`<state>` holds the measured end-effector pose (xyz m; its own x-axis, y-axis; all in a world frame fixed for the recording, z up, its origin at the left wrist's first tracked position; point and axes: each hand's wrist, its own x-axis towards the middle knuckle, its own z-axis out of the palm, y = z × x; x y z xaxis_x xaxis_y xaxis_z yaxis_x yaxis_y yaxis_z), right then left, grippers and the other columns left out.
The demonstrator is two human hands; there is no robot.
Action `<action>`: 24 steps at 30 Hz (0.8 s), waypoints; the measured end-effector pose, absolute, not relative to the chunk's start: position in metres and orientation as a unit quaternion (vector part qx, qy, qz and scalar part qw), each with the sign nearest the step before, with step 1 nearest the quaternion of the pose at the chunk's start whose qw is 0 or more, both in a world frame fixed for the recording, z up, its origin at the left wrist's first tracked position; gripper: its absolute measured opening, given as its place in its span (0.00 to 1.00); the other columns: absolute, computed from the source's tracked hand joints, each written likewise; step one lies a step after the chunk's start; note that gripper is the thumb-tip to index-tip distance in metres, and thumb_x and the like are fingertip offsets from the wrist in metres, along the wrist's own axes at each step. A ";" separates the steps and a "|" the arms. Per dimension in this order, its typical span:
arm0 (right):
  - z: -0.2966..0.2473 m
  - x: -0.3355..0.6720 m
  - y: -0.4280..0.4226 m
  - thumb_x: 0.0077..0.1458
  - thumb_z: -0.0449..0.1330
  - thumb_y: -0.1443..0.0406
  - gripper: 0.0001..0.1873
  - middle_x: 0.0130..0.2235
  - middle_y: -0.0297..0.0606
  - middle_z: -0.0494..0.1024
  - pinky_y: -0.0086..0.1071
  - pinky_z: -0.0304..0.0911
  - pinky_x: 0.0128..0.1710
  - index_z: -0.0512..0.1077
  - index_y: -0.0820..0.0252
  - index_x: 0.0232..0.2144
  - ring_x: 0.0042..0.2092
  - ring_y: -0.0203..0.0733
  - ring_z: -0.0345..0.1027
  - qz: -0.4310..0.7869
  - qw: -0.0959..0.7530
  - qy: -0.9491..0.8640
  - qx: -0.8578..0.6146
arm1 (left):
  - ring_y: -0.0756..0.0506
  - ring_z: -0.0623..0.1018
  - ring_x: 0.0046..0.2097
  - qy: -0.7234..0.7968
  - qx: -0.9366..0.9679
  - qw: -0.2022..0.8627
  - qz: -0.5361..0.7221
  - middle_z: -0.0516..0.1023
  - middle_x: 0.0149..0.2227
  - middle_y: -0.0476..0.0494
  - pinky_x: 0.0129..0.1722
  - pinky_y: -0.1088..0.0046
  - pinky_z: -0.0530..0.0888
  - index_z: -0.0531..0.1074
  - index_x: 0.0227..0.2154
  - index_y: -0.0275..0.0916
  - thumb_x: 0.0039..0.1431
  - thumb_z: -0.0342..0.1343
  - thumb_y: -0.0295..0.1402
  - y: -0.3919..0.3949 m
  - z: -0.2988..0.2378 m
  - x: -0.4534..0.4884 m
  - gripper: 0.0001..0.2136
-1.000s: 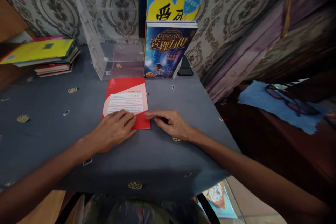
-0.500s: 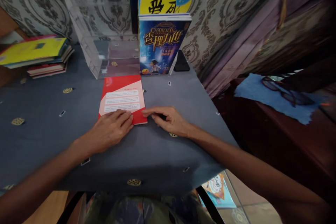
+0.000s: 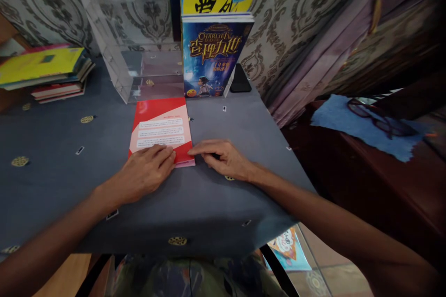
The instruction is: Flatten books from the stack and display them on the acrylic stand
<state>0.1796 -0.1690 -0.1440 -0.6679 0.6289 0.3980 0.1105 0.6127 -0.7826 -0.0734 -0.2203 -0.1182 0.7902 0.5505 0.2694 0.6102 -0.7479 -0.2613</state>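
- At the left, a stack of books [image 3: 43, 67], with a yellow one on top, lies on the grey tablecloth [image 3: 52, 195]; behind is the damask-patterned wall [image 3: 45, 0].
- A clear display rack [image 3: 116, 67] stands toward the wall.
- The left hand [image 3: 148, 167] rests, fingers stretched, on the red-and-pink book [image 3: 160, 130], which lies before the rack; its thumb is hidden, so whether it grips I cannot tell.
- The right hand [image 3: 223, 158] is half open, only its index finger touching the book's right edge.
- Farther right: smartphone [image 3: 241, 82], mauve curtain [image 3: 310, 51], blue cloth [image 3: 332, 111] under eyeglasses [image 3: 385, 128], tiled floor [image 3: 334, 246].
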 end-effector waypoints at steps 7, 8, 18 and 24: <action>-0.147 0.184 -0.169 0.60 0.51 0.75 0.20 0.47 0.41 0.83 0.34 0.72 0.49 0.79 0.59 0.44 0.47 0.38 0.78 0.256 0.284 -0.905 -0.189 | 0.37 0.80 0.47 -0.314 -0.924 0.192 -0.104 0.81 0.45 0.32 0.41 0.61 0.78 0.76 0.46 0.28 0.69 0.51 0.29 -0.223 -0.122 -0.069 0.12; -0.148 0.186 -0.171 0.62 0.51 0.74 0.18 0.48 0.41 0.83 0.36 0.72 0.50 0.79 0.59 0.45 0.47 0.39 0.78 0.216 0.261 -0.922 -0.185 | 0.37 0.80 0.46 -0.312 -0.922 0.203 -0.105 0.81 0.45 0.31 0.41 0.61 0.79 0.76 0.46 0.28 0.69 0.51 0.29 -0.224 -0.123 -0.068 0.12; -0.152 0.193 -0.180 0.62 0.53 0.74 0.19 0.51 0.42 0.82 0.39 0.74 0.46 0.77 0.59 0.51 0.44 0.42 0.78 0.037 0.205 -0.962 -0.176 | 0.44 0.80 0.47 -0.356 -0.920 0.086 -0.137 0.82 0.47 0.39 0.47 0.65 0.78 0.76 0.47 0.36 0.73 0.44 0.34 -0.207 -0.121 -0.093 0.15; -0.150 0.193 -0.178 0.63 0.52 0.74 0.20 0.49 0.40 0.83 0.38 0.74 0.46 0.77 0.56 0.50 0.44 0.41 0.78 0.060 0.224 -0.957 -0.175 | 0.42 0.76 0.56 -0.483 -0.867 0.021 -0.121 0.77 0.55 0.37 0.56 0.59 0.74 0.73 0.55 0.37 0.72 0.41 0.36 -0.142 -0.132 -0.156 0.19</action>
<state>0.1927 -0.1782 -0.1503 -0.8382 0.3624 0.4076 0.3088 0.9313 -0.1931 -0.1558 -0.1420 -0.1325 0.5045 0.8324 0.2293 0.8424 -0.5328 0.0808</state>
